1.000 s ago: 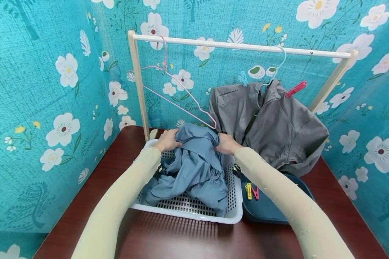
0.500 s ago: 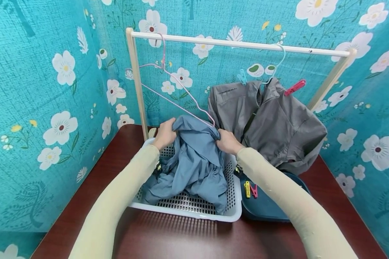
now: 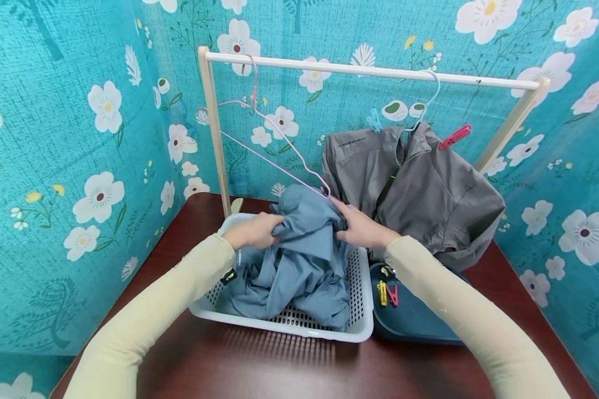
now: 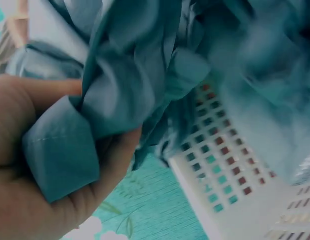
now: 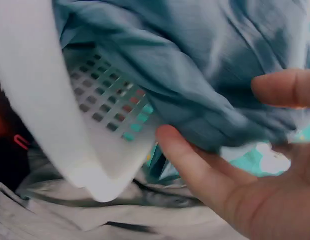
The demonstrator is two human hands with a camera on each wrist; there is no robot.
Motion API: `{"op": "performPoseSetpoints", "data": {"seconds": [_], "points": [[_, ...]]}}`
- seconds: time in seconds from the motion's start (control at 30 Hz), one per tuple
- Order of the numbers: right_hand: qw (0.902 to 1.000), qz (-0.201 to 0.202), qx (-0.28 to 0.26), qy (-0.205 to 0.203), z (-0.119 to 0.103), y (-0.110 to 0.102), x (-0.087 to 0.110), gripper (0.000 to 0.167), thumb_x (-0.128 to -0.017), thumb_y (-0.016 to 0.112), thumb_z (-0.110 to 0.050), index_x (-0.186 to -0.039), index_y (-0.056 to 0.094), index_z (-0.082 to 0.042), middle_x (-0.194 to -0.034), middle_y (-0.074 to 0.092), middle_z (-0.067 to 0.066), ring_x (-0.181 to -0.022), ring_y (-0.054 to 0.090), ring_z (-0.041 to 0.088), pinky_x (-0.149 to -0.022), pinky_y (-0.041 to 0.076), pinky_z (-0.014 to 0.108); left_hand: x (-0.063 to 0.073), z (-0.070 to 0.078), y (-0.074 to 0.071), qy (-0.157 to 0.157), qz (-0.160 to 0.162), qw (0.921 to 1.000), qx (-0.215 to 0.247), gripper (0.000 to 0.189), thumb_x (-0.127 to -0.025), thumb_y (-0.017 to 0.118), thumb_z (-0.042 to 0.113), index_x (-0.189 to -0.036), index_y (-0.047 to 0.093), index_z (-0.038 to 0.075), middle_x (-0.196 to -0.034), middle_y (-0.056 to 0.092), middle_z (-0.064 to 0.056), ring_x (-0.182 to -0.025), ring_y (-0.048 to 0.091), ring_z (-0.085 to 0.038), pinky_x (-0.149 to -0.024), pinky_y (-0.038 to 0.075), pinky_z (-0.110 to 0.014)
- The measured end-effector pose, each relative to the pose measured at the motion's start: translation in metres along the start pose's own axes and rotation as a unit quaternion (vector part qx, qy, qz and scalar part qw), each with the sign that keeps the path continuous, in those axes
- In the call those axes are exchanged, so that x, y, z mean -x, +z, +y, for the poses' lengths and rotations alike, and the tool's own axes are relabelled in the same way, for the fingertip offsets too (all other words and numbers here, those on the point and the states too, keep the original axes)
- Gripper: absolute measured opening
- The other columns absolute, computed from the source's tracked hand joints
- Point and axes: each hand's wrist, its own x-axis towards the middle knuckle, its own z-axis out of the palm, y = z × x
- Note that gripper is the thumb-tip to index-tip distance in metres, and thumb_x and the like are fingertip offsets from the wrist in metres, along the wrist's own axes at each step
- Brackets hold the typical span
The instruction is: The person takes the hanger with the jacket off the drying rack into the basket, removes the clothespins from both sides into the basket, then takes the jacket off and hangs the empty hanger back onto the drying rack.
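A crumpled blue-grey garment (image 3: 299,266) lies bunched in a white perforated basket (image 3: 324,334), its upper part lifted above the back rim. My left hand (image 3: 257,230) holds the garment's left side; in the left wrist view its fingers curl round a stitched fold (image 4: 62,150). At the other side my right hand (image 3: 363,226) touches the cloth with fingers extended. The right wrist view has thumb and finger spread apart, with loose cloth between them. Just above the right fingertips hangs the lower corner of a pink hanger (image 3: 299,158). The folds hide the garment's exact kind.
A grey jacket (image 3: 429,194) hangs on a light-blue hanger from the rack's white rail (image 3: 369,70), with a blue clothespin (image 3: 374,120) and a red clothespin (image 3: 455,137). Under it, a dark blue tray (image 3: 414,327) holds a yellow clothespin (image 3: 382,293) and a pink one (image 3: 393,296).
The raised edge of the garment has dropped and folded over on itself. My left hand has moved lower, and the right hand's fingers have come off their grip and straightened.
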Motion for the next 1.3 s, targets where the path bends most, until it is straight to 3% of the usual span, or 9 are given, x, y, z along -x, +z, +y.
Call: {"op": "performPoseSetpoints", "data": {"seconds": [0.27,0.53,0.7,0.83,0.9,0.97,1.07,1.2,1.3], "points": [[0.9881,-0.134,0.069,0.03,-0.03,0.018,0.004,0.06,-0.101,0.034,-0.048,-0.15,0.027,-0.015,-0.153,0.021,0.016,-0.14,0.018,0.035,-0.108,0.021,0.049,-0.015,0.005,0.028,-0.045,-0.155,0.9865,-0.029,0.021,-0.094,0.06,0.021,-0.107,0.058,0.004,-0.093,0.057,-0.011,-0.079,0.054,-0.02,-0.072,0.041,-0.034],[0.9702,-0.198,0.131,0.049,-0.028,0.037,-0.007,0.066,-0.099,0.034,-0.053,-0.149,0.029,-0.01,-0.151,0.025,0.017,-0.14,0.02,0.031,-0.11,0.021,0.043,-0.02,0.004,0.038,-0.118,-0.213,0.9687,-0.051,0.065,-0.092,0.059,0.043,-0.141,0.041,0.004,-0.141,0.043,-0.015,-0.126,0.044,-0.026,-0.1,0.037,-0.036],[0.9681,-0.213,0.127,0.037,-0.027,0.019,-0.005,0.064,-0.097,0.047,-0.044,-0.148,0.032,-0.008,-0.15,0.028,0.016,-0.139,0.022,0.033,-0.109,0.022,0.044,-0.01,-0.011,0.017,-0.101,-0.219,0.9704,-0.002,0.076,-0.091,0.061,0.04,-0.148,0.027,0.002,-0.15,0.029,-0.014,-0.137,0.029,-0.028,-0.107,0.028,-0.037],[0.9814,-0.177,0.065,0.035,-0.018,-0.003,-0.005,0.05,-0.096,0.052,-0.024,-0.141,0.042,-0.005,-0.144,0.038,0.015,-0.133,0.034,0.033,-0.103,0.032,0.045,-0.003,-0.023,-0.012,-0.065,-0.193,0.9791,-0.004,0.056,-0.092,0.062,0.03,-0.138,0.045,0.002,-0.139,0.045,-0.013,-0.125,0.044,-0.025,-0.099,0.038,-0.036],[0.9905,-0.129,0.037,0.031,-0.011,-0.008,-0.008,0.043,-0.096,0.051,-0.019,-0.137,0.047,-0.004,-0.14,0.043,0.017,-0.128,0.04,0.034,-0.098,0.038,0.045,0.0,-0.029,-0.026,-0.067,-0.164,0.9841,-0.004,0.03,-0.093,0.058,0.02,-0.119,0.06,0.004,-0.115,0.058,-0.01,-0.099,0.055,-0.021,-0.084,0.044,-0.035],[0.9963,-0.072,0.023,0.04,-0.004,-0.01,-0.013,0.042,-0.097,0.051,-0.019,-0.135,0.049,-0.003,-0.137,0.045,0.018,-0.124,0.043,0.034,-0.094,0.04,0.046,0.001,-0.035,-0.037,-0.082,-0.131,0.988,0.01,0.012,-0.094,0.052,0.013,-0.091,0.062,0.008,-0.086,0.057,-0.005,-0.071,0.049,-0.016,-0.068,0.04,-0.032],[0.9976,-0.008,0.022,0.065,0.005,-0.006,-0.021,0.047,-0.096,0.054,-0.024,-0.137,0.045,-0.004,-0.139,0.037,0.023,-0.126,0.037,0.036,-0.094,0.037,0.049,0.0,-0.042,-0.044,-0.114,-0.074,0.9896,0.049,0.027,-0.095,0.041,0.007,-0.068,0.045,0.011,-0.064,0.038,-0.002,-0.055,0.026,-0.015,-0.059,0.029,-0.032],[0.9937,0.011,0.002,0.111,0.012,0.0,-0.028,0.063,-0.094,0.057,-0.027,-0.147,0.03,-0.007,-0.146,0.024,0.026,-0.131,0.028,0.04,-0.097,0.033,0.053,-0.01,-0.048,-0.04,-0.143,0.012,0.987,0.072,0.02,-0.097,0.046,0.018,-0.079,0.047,0.009,-0.072,0.043,-0.006,-0.06,0.035,-0.018,-0.061,0.033,-0.034],[0.992,0.012,-0.022,0.124,0.015,0.003,-0.034,0.068,-0.094,0.057,-0.027,-0.15,0.023,-0.007,-0.148,0.025,0.025,-0.132,0.029,0.04,-0.1,0.031,0.053,-0.02,-0.053,-0.032,-0.148,0.018,0.984,0.098,0.036,-0.095,0.054,0.029,-0.121,0.049,0.005,-0.112,0.053,-0.015,-0.095,0.052,-0.027,-0.08,0.042,-0.041]]}}
